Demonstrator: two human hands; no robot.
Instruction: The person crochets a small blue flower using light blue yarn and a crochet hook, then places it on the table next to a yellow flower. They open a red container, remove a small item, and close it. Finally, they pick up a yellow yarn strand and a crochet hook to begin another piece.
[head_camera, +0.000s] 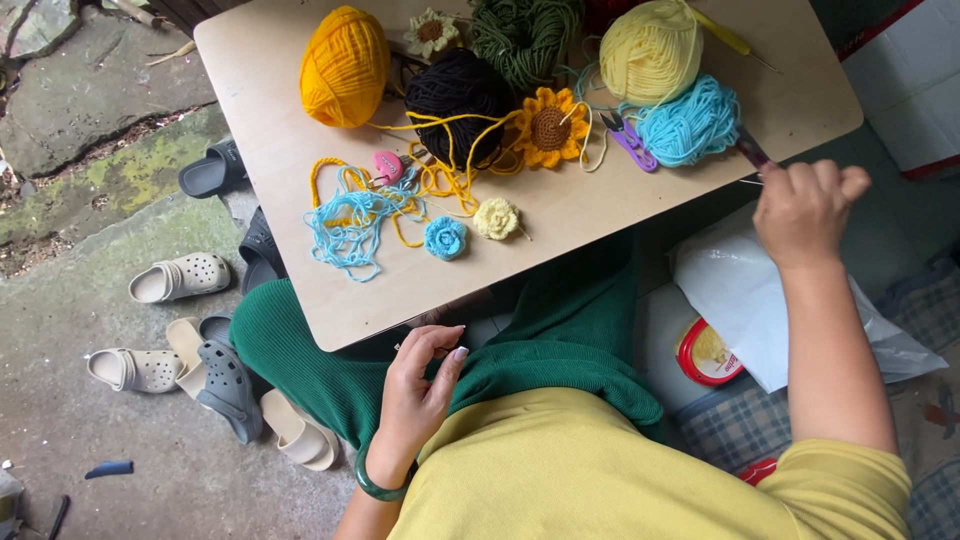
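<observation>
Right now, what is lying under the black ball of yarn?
Orange-yellow strands run beneath the black ball of yarn on the wooden table. Whatever else lies beneath is covered.

green yarn (525, 35) cropped at top, table (280, 200) corner cut off

Pale wood surface (300, 240) with yarn balls: orange-yellow ball (344, 66), black ball (458, 92) just right of it, dark green skein (525, 35), pale yellow ball (650, 50), sky-blue bundle (690, 122). Beside the black ball, a sunflower (549, 127) with yellow petals and brown centre; below it, a small cream flower (496, 218) and a blue flower (445, 238). Purple snips (630, 140), pink marker (387, 166). Green trousers (560, 340), yellow shirt (560, 470), green bangle (375, 487). Grey and beige clogs (225, 385) on grey floor.
</observation>
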